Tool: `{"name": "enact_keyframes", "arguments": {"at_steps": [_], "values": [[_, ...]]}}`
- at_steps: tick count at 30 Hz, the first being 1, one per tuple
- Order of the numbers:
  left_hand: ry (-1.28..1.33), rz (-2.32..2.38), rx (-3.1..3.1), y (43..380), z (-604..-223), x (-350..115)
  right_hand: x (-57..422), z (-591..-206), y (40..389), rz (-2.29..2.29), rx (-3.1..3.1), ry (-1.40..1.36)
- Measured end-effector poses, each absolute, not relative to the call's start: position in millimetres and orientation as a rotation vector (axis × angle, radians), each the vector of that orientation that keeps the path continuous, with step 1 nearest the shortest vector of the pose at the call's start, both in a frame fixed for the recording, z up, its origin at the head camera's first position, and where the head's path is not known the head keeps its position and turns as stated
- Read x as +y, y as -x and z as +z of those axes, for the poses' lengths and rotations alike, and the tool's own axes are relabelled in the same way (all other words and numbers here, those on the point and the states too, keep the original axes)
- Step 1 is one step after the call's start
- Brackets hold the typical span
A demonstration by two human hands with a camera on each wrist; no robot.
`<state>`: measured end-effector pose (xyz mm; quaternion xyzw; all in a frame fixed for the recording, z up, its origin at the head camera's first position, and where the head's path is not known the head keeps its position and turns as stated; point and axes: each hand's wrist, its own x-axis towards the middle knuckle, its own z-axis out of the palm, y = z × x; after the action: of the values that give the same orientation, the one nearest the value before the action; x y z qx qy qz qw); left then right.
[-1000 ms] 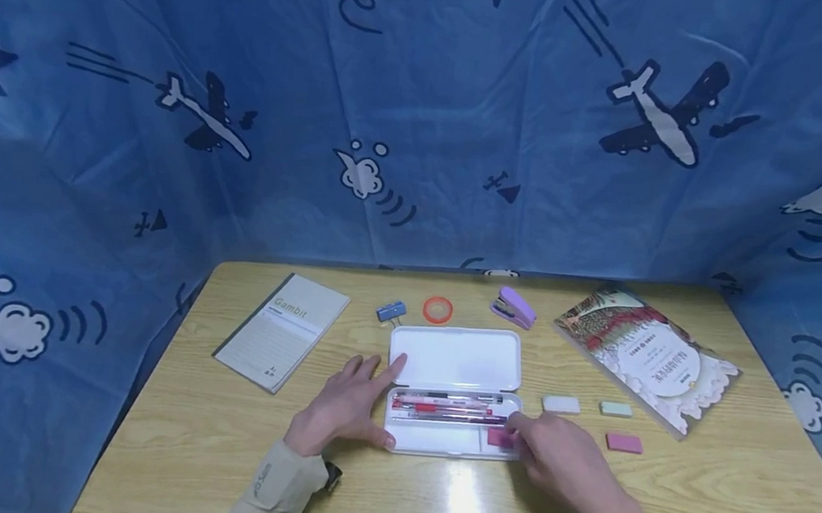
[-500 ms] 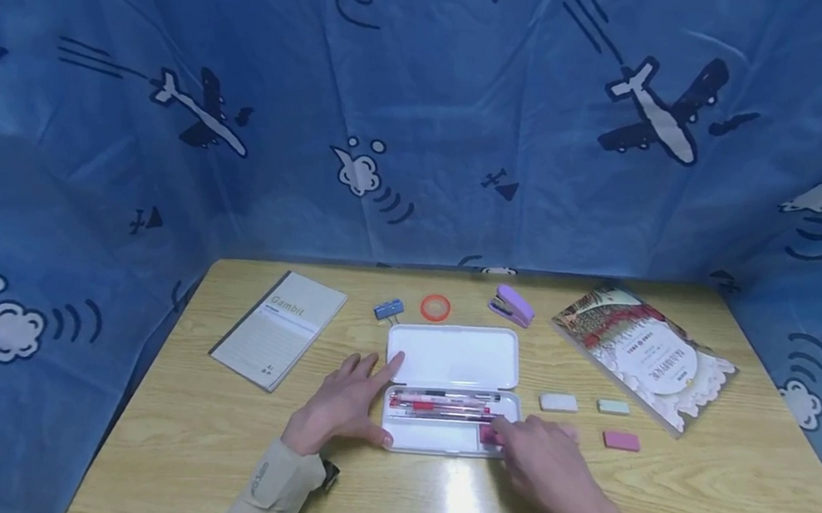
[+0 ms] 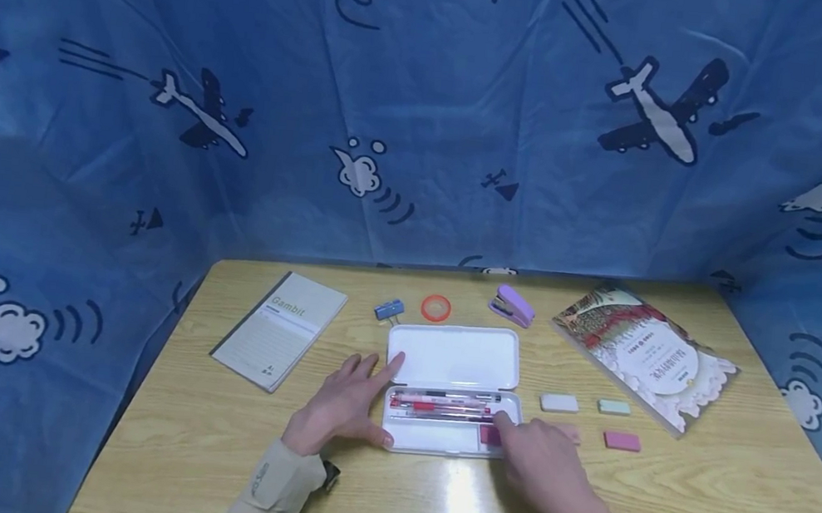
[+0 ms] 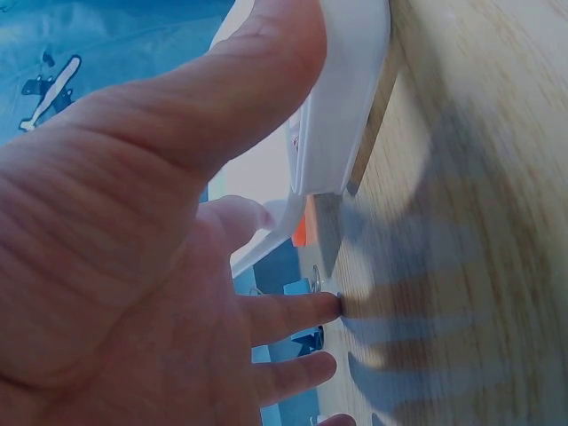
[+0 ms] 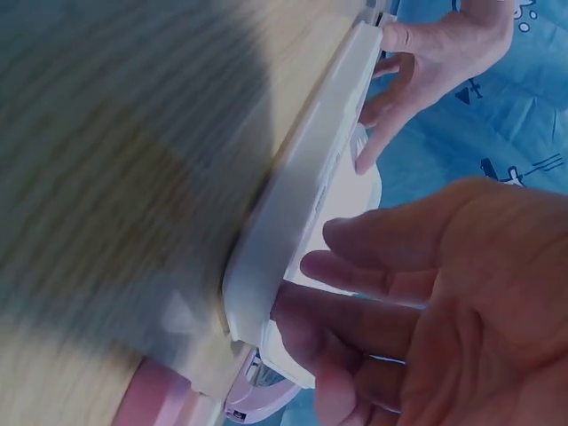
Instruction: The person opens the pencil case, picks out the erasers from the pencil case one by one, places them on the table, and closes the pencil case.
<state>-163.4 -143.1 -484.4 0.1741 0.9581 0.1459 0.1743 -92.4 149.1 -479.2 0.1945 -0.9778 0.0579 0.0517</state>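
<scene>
A white pencil case (image 3: 429, 438) lies with its lid (image 3: 455, 357) laid back on the table. Several pens (image 3: 440, 406) fill its long compartment. Inside the small right compartment is a dark pink eraser (image 3: 490, 435). My left hand (image 3: 346, 408) is spread at the case's left end, thumb at the front corner and index finger on the lid's edge. My right hand (image 3: 547, 463) reaches over the right end, fingertips at the eraser and partly covering it. In the right wrist view, the thumb and bent fingers (image 5: 355, 319) show nothing gripped between them.
Right of the case lie a white eraser (image 3: 559, 402), a green eraser (image 3: 614, 407), a pink eraser (image 3: 621, 441) and a pale pink one (image 3: 570, 432) partly hidden by my hand. Behind are a binder clip (image 3: 389, 310), tape roll (image 3: 436, 308) and stapler (image 3: 513, 306). A notebook (image 3: 279, 330) and book (image 3: 644, 356) flank them.
My right hand has shifted left over the case's right end, and the dark pink eraser sits slightly farther left in its compartment. The left hand keeps its place.
</scene>
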Motion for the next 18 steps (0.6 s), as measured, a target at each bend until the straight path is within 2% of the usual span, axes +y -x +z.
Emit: {"name": "enact_keyframes", "arguments": {"at_steps": [11, 18], "values": [[-0.482, 0.405, 2.715, 165, -487, -145, 148, -478, 101, 0.395, -2.897, -0.472], [-0.480, 0.414, 2.708, 165, -487, -143, 146, -483, 105, 0.407, -2.866, -0.523]]}}
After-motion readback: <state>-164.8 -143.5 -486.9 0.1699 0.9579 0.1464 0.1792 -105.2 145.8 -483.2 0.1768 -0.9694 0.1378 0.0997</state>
